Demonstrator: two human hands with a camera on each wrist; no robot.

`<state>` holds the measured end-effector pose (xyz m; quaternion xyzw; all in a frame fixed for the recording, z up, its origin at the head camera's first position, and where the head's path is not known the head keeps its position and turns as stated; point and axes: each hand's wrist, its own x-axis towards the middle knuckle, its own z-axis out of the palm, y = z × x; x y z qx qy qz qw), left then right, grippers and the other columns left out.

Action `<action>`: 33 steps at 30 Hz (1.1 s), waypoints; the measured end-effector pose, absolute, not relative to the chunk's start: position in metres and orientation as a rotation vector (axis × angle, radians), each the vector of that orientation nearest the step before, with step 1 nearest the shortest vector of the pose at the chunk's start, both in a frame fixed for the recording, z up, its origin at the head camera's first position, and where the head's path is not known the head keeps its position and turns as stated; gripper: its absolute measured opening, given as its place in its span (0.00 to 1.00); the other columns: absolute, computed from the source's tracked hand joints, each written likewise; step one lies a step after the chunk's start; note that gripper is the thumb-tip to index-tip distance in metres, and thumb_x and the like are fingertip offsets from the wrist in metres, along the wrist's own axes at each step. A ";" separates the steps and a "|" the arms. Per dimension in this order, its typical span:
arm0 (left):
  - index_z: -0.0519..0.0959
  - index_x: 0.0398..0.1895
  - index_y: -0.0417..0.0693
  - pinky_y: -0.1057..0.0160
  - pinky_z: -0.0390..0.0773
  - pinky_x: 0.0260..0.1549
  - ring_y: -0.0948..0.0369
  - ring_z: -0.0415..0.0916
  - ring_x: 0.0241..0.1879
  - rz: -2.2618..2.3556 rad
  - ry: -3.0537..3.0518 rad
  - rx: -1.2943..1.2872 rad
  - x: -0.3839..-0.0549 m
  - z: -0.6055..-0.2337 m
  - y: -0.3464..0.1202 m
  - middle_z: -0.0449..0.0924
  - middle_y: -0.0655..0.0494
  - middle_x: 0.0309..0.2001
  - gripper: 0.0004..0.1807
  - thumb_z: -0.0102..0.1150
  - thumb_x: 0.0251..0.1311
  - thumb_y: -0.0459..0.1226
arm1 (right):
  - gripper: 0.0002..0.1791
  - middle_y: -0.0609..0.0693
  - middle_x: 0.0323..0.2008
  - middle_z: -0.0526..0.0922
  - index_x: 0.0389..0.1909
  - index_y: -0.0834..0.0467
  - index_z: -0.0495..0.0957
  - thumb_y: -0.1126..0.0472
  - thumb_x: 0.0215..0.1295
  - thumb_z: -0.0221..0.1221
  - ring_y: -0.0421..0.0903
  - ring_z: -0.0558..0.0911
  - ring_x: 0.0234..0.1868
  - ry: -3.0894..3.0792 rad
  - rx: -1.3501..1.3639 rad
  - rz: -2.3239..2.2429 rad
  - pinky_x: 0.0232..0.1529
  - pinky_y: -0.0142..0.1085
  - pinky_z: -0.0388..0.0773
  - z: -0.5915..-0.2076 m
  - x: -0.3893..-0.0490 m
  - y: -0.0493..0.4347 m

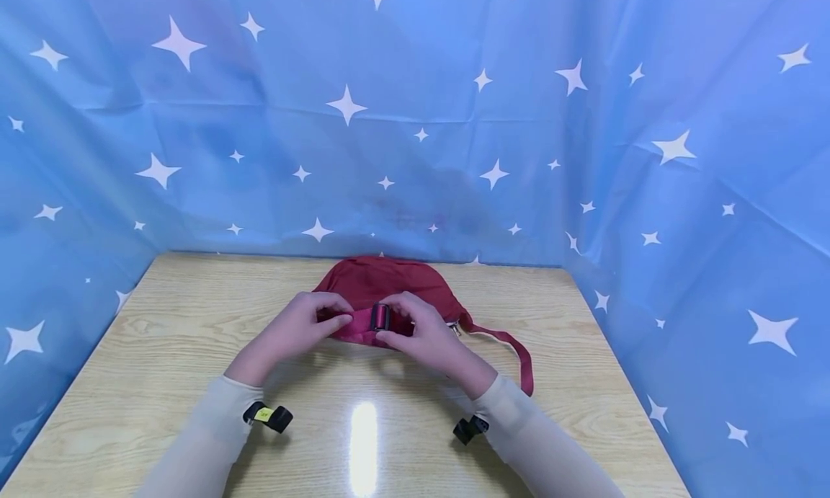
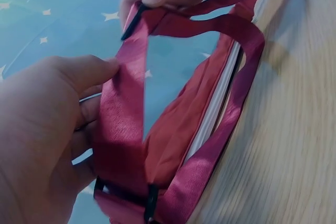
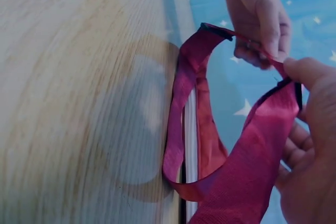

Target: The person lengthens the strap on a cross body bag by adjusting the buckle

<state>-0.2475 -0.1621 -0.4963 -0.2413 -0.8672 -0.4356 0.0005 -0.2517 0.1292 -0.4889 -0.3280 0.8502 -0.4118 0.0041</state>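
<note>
A dark red waist bag (image 1: 389,278) lies on the table, its zip edge toward me. Above that edge, my left hand (image 1: 301,328) pinches the bag's magenta strap (image 2: 123,108) between thumb and fingers. My right hand (image 1: 424,332) pinches a black slide buckle (image 1: 374,318) threaded on the same strap. Between both hands the webbing is held up and loops down toward the zip (image 2: 215,108). A second black buckle (image 2: 152,203) sits on the strap near the left hand. The right fingers behind the webbing are partly hidden.
A loose strap end (image 1: 525,372) curls over the wooden table (image 1: 194,303) to the right of the bag. Blue star-patterned cloth (image 1: 415,138) hangs behind the table and along its sides. Both wrists wear small black cameras (image 1: 470,429).
</note>
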 end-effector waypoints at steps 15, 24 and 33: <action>0.89 0.42 0.57 0.59 0.80 0.43 0.57 0.79 0.40 -1.537 -2.707 -0.784 -0.249 -0.493 -0.166 0.85 0.62 0.37 0.05 0.69 0.77 0.35 | 0.27 0.38 0.60 0.83 0.69 0.45 0.80 0.52 0.72 0.76 0.40 0.82 0.59 2.608 -1.098 -1.340 0.61 0.42 0.82 -0.488 -0.252 0.128; 0.90 0.43 0.57 0.61 0.81 0.42 0.58 0.79 0.40 -1.563 -2.713 -0.847 -0.254 -0.497 -0.163 0.86 0.64 0.37 0.04 0.70 0.77 0.36 | 0.28 0.39 0.62 0.83 0.70 0.46 0.81 0.54 0.72 0.76 0.40 0.81 0.62 2.565 -1.184 -1.371 0.66 0.43 0.80 -0.490 -0.251 0.125; 0.89 0.44 0.58 0.58 0.80 0.47 0.57 0.79 0.44 -1.567 -2.702 -0.844 -0.253 -0.495 -0.161 0.86 0.63 0.41 0.04 0.69 0.78 0.37 | 0.28 0.45 0.63 0.84 0.70 0.50 0.80 0.59 0.71 0.76 0.44 0.82 0.63 2.525 -1.200 -1.431 0.66 0.51 0.81 -0.494 -0.252 0.123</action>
